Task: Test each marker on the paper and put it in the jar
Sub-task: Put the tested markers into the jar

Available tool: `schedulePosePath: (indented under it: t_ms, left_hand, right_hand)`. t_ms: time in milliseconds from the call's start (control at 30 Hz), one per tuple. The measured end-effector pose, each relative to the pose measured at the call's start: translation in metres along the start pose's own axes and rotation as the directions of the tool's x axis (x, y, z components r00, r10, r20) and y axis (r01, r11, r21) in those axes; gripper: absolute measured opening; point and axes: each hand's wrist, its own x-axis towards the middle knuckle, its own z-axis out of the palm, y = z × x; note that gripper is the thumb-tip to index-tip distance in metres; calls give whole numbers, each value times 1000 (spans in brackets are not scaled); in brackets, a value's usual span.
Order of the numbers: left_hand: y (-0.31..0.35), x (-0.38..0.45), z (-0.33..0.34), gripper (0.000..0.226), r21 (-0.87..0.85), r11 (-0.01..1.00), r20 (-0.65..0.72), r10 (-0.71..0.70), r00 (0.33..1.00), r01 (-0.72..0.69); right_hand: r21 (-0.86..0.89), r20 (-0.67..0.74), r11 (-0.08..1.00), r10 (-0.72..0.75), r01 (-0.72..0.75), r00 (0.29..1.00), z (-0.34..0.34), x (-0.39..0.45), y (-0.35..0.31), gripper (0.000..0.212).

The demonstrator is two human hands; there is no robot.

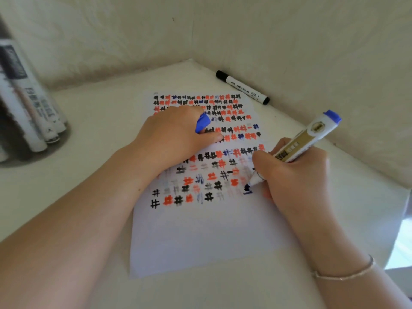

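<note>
- White table (pixel 93 112), corner by wall; paper (pixel 200 230) full of hash marks.
- Right hand (pixel 294 175) gripping blue marker (pixel 307 139), tip on paper.
- Left hand (pixel 174 134) curled around blue cap (pixel 202 123), pressing paper.
- Jar (pixel 24 103) far left; black marker (pixel 243 87) near wall.

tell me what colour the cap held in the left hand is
Blue; the cap shows in the left hand, head view.

A single head-worn wide-angle camera looks forward and steeply down from close above the white table (pixel 93 112), facing the corner where two walls meet. Both forearms enter from the bottom edge, and the marked paper (pixel 200 237) sits mid-frame. The jar (pixel 29 103) is cut off at the left edge.
</note>
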Motion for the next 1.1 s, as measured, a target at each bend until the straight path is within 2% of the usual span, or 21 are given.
schedulePosePath:
  t_ms: [167, 300, 467, 567, 633, 733, 867, 933, 1000, 1100]
  left_hand:
    - [1, 0, -1, 44, 3, 1000, 0, -10, 1000, 10]
    - [1, 0, -1, 43, 6, 1000, 6, -10, 1000, 10]
    - [3, -2, -3, 42, 4, 1000, 8, -10, 1000, 10]
    - [3, -2, -3, 40, 14, 1000, 6, -1, 1000, 1]
    - [4, -3, -4, 33, 9, 1000, 8, 16, 1000, -16]
    - [6, -7, -10, 19, -132, 990, 45, 66, 997, -59]
    - [13, -12, -18, 5, -384, 913, 172, 217, 961, -138]
    - [15, -14, -17, 12, -433, 893, 228, 243, 943, -125]
    - [16, -15, -15, 14, -461, 879, 224, 247, 943, -121]
    - [16, -14, -14, 14, -487, 864, 193, 253, 948, -131]
  right_hand:
    - [-23, 44, 999, -21, 22, 999, 2, -3, -5, 46]
    - [-23, -21, 1000, -19, 19, 1000, -1, 0, 1, 28]
    - [-22, 1, 999, -49, 49, 999, 1, -1, 0, 46]
    - [-25, -39, 999, -39, 38, 998, 0, 2, 4, 37]
    - [68, -98, 998, 0, 7, 995, -2, 5, 7, 32]
    - [283, -136, 959, 41, -1, 990, -5, 7, 6, 32]
    - [528, -55, 849, 6, 24, 998, -4, 9, 5, 17]
    - [643, -20, 766, 18, -1, 1000, -6, 10, 6, 21]
    - [676, -31, 737, 7, 16, 999, -8, 10, 5, 28]
    - [651, -76, 757, -12, 59, 997, -8, 9, 6, 29]
